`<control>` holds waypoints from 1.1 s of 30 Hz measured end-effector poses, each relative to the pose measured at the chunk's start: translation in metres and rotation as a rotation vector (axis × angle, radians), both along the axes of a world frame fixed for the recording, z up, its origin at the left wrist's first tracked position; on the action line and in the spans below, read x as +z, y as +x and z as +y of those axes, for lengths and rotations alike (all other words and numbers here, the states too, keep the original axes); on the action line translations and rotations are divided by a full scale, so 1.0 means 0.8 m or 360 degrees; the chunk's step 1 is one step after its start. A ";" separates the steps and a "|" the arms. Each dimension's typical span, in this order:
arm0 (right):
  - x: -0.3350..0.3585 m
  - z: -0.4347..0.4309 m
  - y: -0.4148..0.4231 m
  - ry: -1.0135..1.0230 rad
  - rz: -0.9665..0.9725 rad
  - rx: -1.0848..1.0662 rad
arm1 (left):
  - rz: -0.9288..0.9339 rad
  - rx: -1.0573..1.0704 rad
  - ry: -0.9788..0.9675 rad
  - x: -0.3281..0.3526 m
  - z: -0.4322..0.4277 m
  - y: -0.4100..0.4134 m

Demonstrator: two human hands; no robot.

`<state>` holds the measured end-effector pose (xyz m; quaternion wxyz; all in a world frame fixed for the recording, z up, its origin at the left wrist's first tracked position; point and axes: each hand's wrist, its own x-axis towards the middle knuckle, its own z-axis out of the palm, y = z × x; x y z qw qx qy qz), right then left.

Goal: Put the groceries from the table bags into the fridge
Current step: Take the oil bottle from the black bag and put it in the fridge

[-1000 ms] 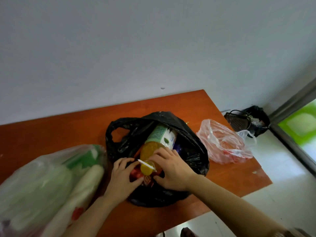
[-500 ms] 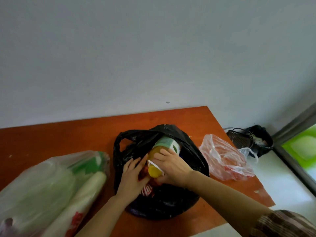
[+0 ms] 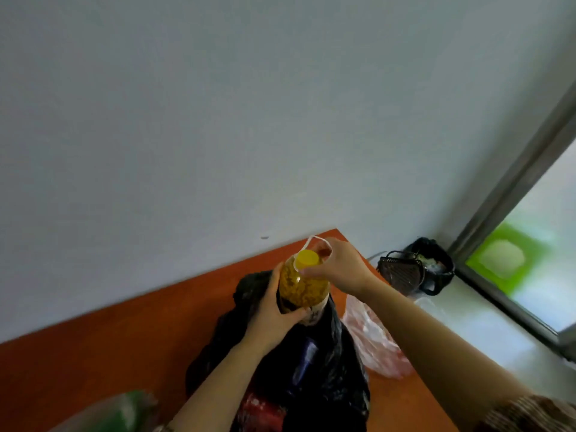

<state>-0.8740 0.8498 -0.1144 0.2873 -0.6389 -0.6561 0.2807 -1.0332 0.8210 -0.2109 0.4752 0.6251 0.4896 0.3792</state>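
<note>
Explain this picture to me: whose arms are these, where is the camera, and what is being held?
There is no machine: a person works bare-handed, and the one camera sits on their head, looking forward and down, so the arms at the bottom are theirs. The left hand grips the body of a yellow-capped bottle; the right hand pinches its white carry loop. The bottle is above an open black bag on the orange table. A pinkish bag lies right of it, a clear bag with something green at lower left.
</note>
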 end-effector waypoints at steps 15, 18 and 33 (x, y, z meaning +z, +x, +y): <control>0.010 0.030 0.014 -0.0092 -0.0428 -0.0107 | -0.0188 -0.0146 -0.0033 -0.052 0.073 0.042; 0.016 0.033 0.012 -0.0176 -0.0452 -0.0067 | -0.0181 -0.0109 0.0031 -0.052 0.073 0.041; 0.044 -0.061 -0.013 0.0100 -0.0334 -0.0120 | -0.0090 0.0104 0.0271 -0.002 -0.015 0.019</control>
